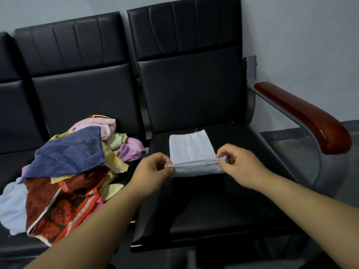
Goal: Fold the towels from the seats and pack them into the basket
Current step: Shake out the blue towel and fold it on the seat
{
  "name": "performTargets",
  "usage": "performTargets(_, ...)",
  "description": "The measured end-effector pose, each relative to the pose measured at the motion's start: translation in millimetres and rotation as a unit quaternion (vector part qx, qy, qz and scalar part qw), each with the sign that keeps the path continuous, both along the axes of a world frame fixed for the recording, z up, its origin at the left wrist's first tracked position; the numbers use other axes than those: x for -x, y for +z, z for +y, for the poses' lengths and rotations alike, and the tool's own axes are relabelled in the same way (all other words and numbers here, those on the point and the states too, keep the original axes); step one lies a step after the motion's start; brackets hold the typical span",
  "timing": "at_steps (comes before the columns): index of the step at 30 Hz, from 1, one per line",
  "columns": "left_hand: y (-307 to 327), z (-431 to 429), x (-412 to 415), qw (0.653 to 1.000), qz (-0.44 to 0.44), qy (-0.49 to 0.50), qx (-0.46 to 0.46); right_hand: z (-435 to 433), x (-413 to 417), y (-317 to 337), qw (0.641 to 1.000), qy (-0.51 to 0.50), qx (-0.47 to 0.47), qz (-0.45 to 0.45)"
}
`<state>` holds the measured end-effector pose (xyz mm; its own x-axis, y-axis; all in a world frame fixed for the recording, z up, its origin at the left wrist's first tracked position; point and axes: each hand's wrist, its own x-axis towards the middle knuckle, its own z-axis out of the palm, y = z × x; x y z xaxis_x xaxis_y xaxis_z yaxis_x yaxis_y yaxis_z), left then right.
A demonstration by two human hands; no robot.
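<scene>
Pinching the near edge of a pale grey towel [189, 147], the left hand [153, 168] grips its left corner and the right hand [240, 166] grips its right corner. On each hand the thumb and curled fingers are closed on the cloth. The two hands are apart, with the towel's width stretched between them. The pinched edge shows several layers lying together and is raised a little. The far part of the towel lies flat as a narrow strip running away from the person. Both bare forearms reach in from the near edge of the view.

The towel rests on the cushion of the right seat [223, 210], a black padded chair, roughly in the middle of its far half. A reddish-brown armrest [303, 117] on a grey metal frame runs along this seat's right side.

On the left seat [17, 158], just beside the left hand, lies a loose heap of towels [77, 171]. A dark blue towel [71, 152] is spread on top, and a red patterned towel [64, 206] is at the near side. A pink towel [105, 127] is at the far end, a lilac towel [130, 150] is at the right edge, and a pale blue towel [11, 206] is at the left. Yellow cloths are tucked in between them.

Behind the black backrests stands a pale wall [301, 35].
</scene>
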<state>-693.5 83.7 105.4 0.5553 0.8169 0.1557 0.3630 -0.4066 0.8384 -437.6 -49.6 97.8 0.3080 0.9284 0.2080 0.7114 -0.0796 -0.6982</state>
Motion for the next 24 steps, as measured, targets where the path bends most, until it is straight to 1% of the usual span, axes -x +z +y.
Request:
performTargets(3, 7.2, 10.4, 7.3, 0.999, 0.013, -0.034, 0.02, 6.5, -1.3, 9.5, 0.998, 0.009, 0.013, 0.059)
performTargets(5, 14.2, 14.5, 15.2, 0.993, 0.017, -0.09, 0.081, 8.0, -3.1, 18.1, 0.991, 0.036, 0.064, 0.112)
performTargets(6, 17.1, 14.4, 19.3, 0.984, 0.015, -0.123, 0.125, 6.8, -3.8, 22.9, 0.98, 0.059, 0.099, 0.16)
performTargets(8, 21.2, 11.1, 25.3, 0.961, 0.011, -0.173, 0.214, 2.8, -5.4, 31.7, 0.939, 0.106, 0.18, 0.273)
performTargets(9, 22.9, 9.1, 27.3, 0.951, 0.011, -0.188, 0.245, 0.9, -5.2, 35.6, 0.922, 0.12, 0.213, 0.301)
performTargets(10, 23.8, 7.8, 28.5, 0.944, 0.009, -0.196, 0.266, 0.0, -4.9, 38.6, 0.915, 0.127, 0.233, 0.305)
performTargets(11, 22.8, 8.0, 28.7, 0.941, 0.005, -0.197, 0.277, 0.7, -4.1, 39.7, 0.916, 0.123, 0.24, 0.298)
performTargets(13, 17.9, 11.7, 26.2, 0.944, -0.007, -0.178, 0.279, 5.3, -2.9, 37.2, 0.934, 0.092, 0.219, 0.267)
performTargets(15, 11.7, 16.7, 21.1, 0.953, -0.015, -0.143, 0.266, 12.4, -2.7, 31.9, 0.951, 0.049, 0.185, 0.243)
performTargets(17, 6.2, 21.0, 15.5, 0.961, -0.023, -0.113, 0.25, 19.6, -2.5, 26.2, 0.959, 0.017, 0.158, 0.234)
performTargets(21, 2.0, 31.0, 3.0, 0.97, -0.052, -0.063, 0.229, 35.3, -0.6, 20.3, 0.968, -0.024, 0.123, 0.218)
performTargets(24, -3.5, 43.7, -5.9, 0.976, -0.064, -0.012, 0.208, 51.8, -0.3, 14.5, 0.969, -0.054, 0.095, 0.223)
